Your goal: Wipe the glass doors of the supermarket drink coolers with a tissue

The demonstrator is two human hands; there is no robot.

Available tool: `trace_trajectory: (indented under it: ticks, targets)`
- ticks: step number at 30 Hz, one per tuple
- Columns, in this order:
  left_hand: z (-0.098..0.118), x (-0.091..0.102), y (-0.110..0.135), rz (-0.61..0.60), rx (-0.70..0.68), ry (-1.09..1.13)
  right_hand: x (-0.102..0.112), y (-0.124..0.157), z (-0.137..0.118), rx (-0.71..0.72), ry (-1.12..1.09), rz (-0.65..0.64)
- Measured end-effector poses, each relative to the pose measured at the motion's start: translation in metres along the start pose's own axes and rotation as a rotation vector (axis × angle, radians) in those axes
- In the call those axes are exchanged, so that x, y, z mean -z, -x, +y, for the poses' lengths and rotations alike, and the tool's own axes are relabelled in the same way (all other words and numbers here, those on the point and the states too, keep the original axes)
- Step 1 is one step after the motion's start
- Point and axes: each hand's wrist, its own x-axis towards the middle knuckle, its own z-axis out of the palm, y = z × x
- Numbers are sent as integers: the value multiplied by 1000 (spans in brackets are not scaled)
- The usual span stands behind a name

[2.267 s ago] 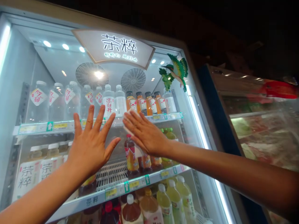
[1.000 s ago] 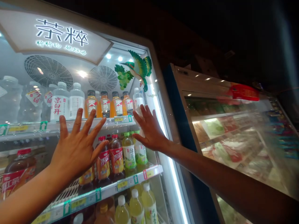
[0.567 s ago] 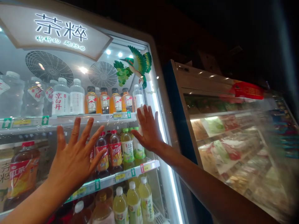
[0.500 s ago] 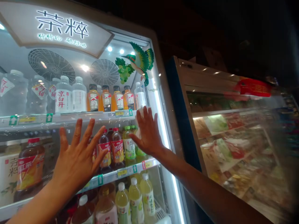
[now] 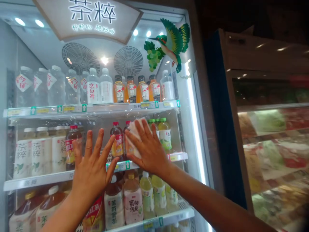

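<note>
My left hand [image 5: 93, 167] is spread, fingers apart and pointing up, at the glass door [image 5: 101, 120] of a lit drinks fridge. It holds nothing; whether it touches the glass I cannot tell. To its right, my right hand [image 5: 149, 149] lies flat over a whitish cloth [image 5: 132, 137] and holds it against the glass. The cloth shows past the fingers on the left side; the rest is hidden under the palm. Behind the glass, near both hands, stand red-capped tea bottles [image 5: 117, 141] and green-capped bottles [image 5: 164, 135] on the middle shelf.
Clear water bottles [image 5: 56, 85] and orange drinks [image 5: 143, 90] line the top shelf. A kingfisher sticker [image 5: 172, 42] is at the upper right of the door. A light strip [image 5: 196, 129] runs down its right side. Further right is another display cooler [image 5: 272, 129] with packaged goods.
My right hand has moved left with the cloth across the glass, closer to my left hand. My view has shifted left, showing more of the fridge. My left hand stays spread.
</note>
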Motion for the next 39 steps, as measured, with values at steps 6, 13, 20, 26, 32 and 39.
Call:
trace_trajectory:
  ticks: [6, 13, 20, 26, 32, 39]
  targets:
    - [-11, 9, 32, -42, 72, -25, -16, 7, -46, -30, -89, -7]
    - [-31, 8, 79, -92, 121, -16, -38, 20, -103, -253, -87, 70]
    - [-72, 8, 106, -82, 63, -23, -56, -5, -153, -264, -41, 42]
    - [-110, 14, 117, 14, 23, 75, -62, -17, -179, -350, 60, 25]
    - [-147, 20, 130, -15, -28, 81, -72, -32, -212, -413, 76, 76]
    - [-172, 23, 144, -33, -83, 123, -89, -19, -257, -478, 96, 37]
